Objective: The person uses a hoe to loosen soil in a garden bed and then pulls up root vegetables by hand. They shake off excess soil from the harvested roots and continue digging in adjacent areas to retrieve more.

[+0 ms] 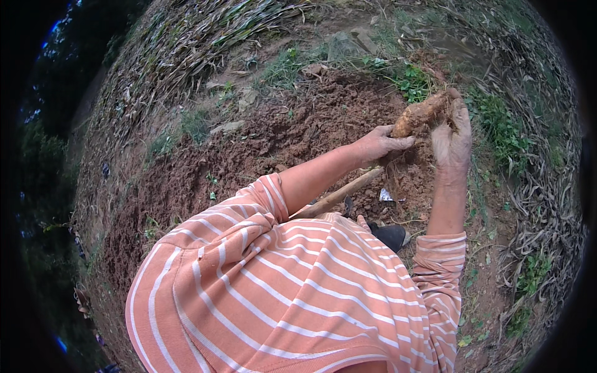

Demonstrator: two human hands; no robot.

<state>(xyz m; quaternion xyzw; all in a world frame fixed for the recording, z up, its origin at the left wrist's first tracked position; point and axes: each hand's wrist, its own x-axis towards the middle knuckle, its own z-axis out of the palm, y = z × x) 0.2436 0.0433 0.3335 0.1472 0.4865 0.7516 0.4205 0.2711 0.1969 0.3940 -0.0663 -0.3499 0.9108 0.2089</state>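
A soil-caked root tuber (417, 115), tan under reddish dirt, is held up between my two hands. My left hand (383, 143) grips its lower left end with thumb and fingers. My right hand (451, 133) is at its upper right end, fingers raised around it and the thin roots there. Below my left hand, a wooden handle (333, 199) slants across the soil towards my body; its far end is hidden. A small piece of silvery foil (385, 195) lies on the dirt below the tuber.
Loose reddish-brown soil (298, 130) spreads ahead and to the left. Flat stones (345, 46) and grass border it at the top. Dry stalks and leaves (550, 158) cover the right side, with more (186, 51) at the upper left. A dark shoe (391, 236) shows beside the striped shirt.
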